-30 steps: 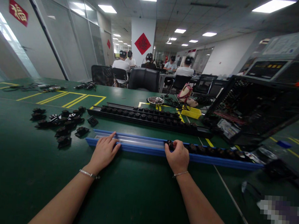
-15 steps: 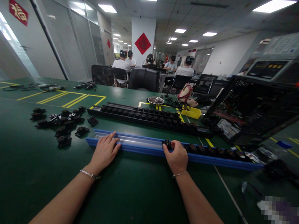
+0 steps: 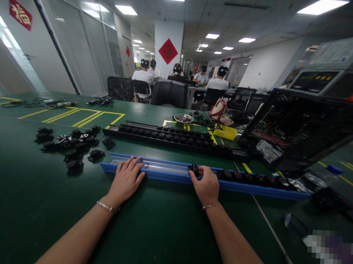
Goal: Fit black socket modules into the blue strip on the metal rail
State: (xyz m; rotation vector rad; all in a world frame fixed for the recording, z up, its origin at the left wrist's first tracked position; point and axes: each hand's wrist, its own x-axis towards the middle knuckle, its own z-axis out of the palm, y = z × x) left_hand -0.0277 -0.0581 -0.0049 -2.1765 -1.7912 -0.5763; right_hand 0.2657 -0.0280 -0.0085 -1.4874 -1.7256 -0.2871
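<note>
A: And here's the right hand (image 3: 206,186), thumb and forefinger pinching a black piece (image 3: 194,168)! Where is it, exactly?

B: At the blue trough (image 3: 165,176), a little right of its middle, up against the channel. Whether it's fully seated, I can't tell; the fingers cover part of it.

A: And the left hand (image 3: 126,180)?

B: Palm down over the trough near its left end, fingers a little spread across the channel, thumb at the near wall. Nothing pinched there!

A: Look right along that trough: a row of black pieces (image 3: 248,178) fills the channel towards its right end, while the stretch between the two hands shows pale, bare floor.

B: Off the trough's left end, loose black pieces (image 3: 81,147) lie scattered on the green tabletop (image 3: 165,226). Just beyond the trough, a long black rail (image 3: 167,142) runs nearly alongside, carrying its own lined-up pieces.

A: Further towards the tabletop's far edge, a metal bowl (image 3: 183,123), and right of it a yellow bin (image 3: 226,135).

B: And towards the tabletop's right edge, a big dark computer case (image 3: 294,142), tilted!
</note>
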